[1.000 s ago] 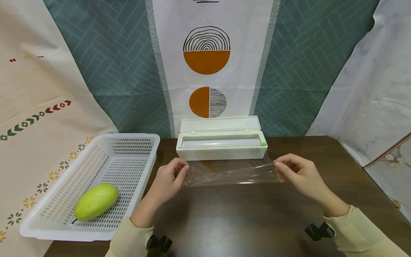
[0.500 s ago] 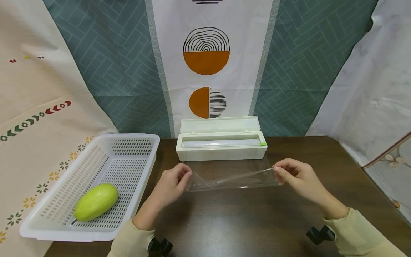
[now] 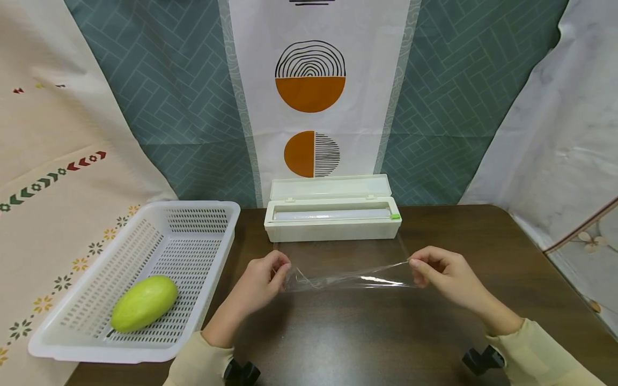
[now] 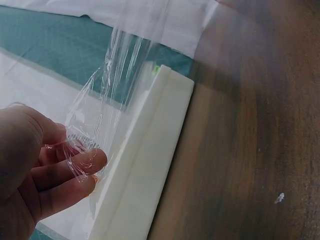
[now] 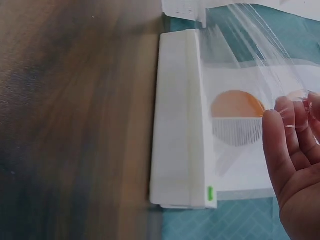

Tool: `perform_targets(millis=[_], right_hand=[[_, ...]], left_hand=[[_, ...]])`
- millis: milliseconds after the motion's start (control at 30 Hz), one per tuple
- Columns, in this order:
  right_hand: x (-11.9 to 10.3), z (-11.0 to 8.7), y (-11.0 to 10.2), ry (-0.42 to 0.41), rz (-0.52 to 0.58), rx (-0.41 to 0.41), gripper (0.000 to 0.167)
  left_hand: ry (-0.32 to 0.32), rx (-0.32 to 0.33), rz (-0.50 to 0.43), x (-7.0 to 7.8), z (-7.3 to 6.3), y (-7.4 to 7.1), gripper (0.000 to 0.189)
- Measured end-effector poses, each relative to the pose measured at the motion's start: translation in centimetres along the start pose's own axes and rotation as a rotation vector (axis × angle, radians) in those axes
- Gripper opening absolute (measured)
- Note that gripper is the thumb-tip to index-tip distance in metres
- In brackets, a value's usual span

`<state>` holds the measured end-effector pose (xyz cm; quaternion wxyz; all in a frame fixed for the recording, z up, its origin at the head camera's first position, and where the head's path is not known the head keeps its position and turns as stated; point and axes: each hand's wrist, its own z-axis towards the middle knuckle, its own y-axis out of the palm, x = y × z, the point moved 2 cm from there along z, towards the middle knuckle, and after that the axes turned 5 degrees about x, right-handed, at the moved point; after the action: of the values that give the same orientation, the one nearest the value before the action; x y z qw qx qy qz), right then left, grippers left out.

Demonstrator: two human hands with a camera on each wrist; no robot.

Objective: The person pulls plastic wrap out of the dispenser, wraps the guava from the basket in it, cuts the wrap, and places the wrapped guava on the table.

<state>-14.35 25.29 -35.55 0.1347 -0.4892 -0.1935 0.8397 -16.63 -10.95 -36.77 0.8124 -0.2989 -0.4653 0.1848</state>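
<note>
A clear sheet of plastic wrap stretches between the two hands, low over the table in front of its dispenser. The left hand pinches one front corner between thumb and fingers; the wrap gathers in creases there in the left wrist view. At the other corner, the right hand pinches the wrap's edge. Behind them stands a white plastic wrap dispenser, its lid raised. A white roll lies inside, and a green slider sits at the right end of its front rim.
Left of the hands, a white perforated basket holds a green oval fruit or vegetable. The dark wooden table runs under everything. Patterned cloths hang behind and at the sides.
Both hands have drawn the wrap toward the person, away from the dispenser, so more of it spans the gap. The dispenser and the basket have stayed in place.
</note>
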Motion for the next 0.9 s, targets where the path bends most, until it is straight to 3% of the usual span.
perform_targets(millis=[367,900], right_hand=[[1.4,-0.9,0.9,0.066,0.054,-0.082,0.004],[3.4,-1.7,2.0,0.16,0.068,-0.188,0.012]], left_hand=[[-0.025,-0.017,0.024,-0.7,-0.3,0.5,0.005],[-0.097,-0.063,0.077,-1.3,-0.6,1.5,0.005]])
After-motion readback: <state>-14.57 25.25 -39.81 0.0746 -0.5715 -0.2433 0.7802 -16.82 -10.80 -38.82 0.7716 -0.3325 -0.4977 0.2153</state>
